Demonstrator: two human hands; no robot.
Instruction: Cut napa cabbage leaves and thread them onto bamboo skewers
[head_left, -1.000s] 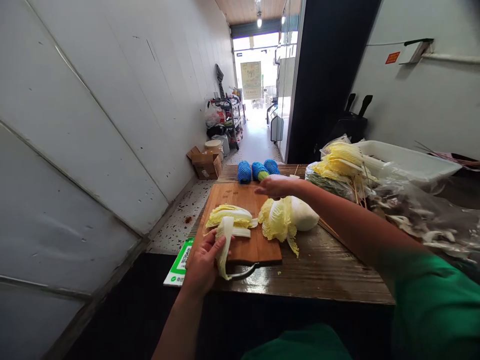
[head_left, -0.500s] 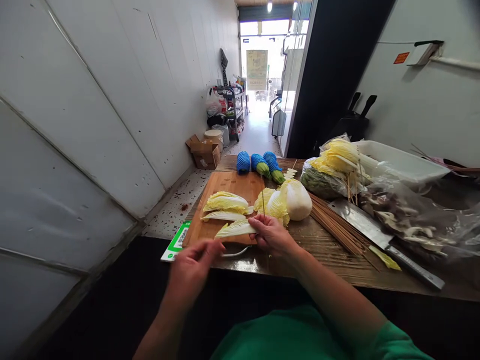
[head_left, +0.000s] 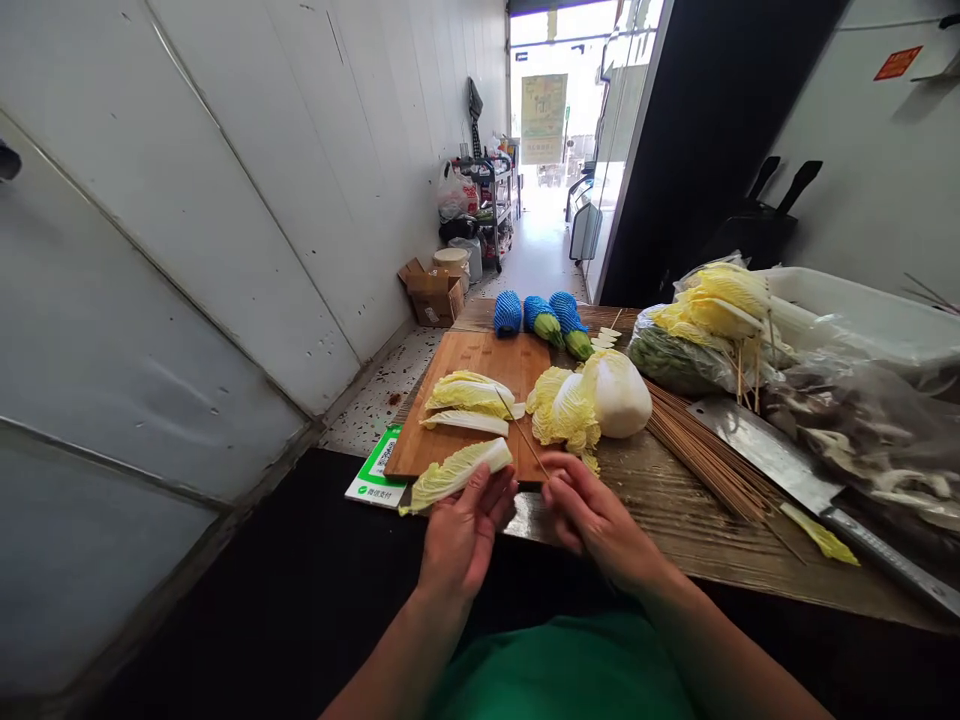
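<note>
Left hand (head_left: 466,525): fingers curled beneath, thumb pressed on top.
Right hand (head_left: 591,515): fingertips pinched, just right of the left, not touching it.
Left forearm (head_left: 405,640): bare, slanting far and right.
Right forearm (head_left: 709,625): bare, slanting far and left.
Green-clad torso (head_left: 562,670): near, between both forearms.

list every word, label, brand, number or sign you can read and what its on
"微信支付": on the green and white card by the cutting board, beside a QR code
Poster at the doorway: print too small and blurred to read
Red print on the plastic bag: too blurred
Orange sign on the right wall: too blurred
</note>
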